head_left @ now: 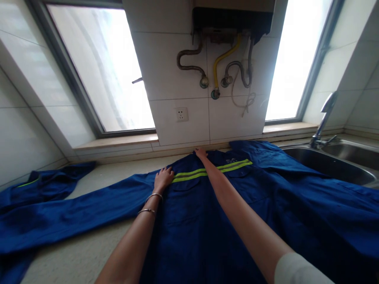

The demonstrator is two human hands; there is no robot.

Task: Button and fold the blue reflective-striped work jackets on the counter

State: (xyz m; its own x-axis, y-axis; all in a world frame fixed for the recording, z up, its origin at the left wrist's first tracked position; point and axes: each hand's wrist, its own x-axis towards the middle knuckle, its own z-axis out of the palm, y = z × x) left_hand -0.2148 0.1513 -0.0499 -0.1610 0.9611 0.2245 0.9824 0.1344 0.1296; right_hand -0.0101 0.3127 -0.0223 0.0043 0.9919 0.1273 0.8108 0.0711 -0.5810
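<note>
A blue work jacket (189, 205) with a yellow-green and grey reflective stripe across its chest lies spread over the countertop. My left hand (164, 178) rests on it at the shoulder, by the left end of the stripe, with its fingers stretched over the cloth. Bracelets circle that wrist. At the collar, close to the wall, my right hand (201, 153) has its fingers closed on the fabric edge. One sleeve runs out to the left. More blue cloth lies bunched on the right; where it joins the jacket is hard to make out.
Another piece of blue cloth (56, 183) lies at the far left of the countertop (89, 244). On the right is a steel sink (314, 159) with a faucet (322, 120). A water heater (232, 21) with hoses hangs above a wall socket (181, 114), between two windows.
</note>
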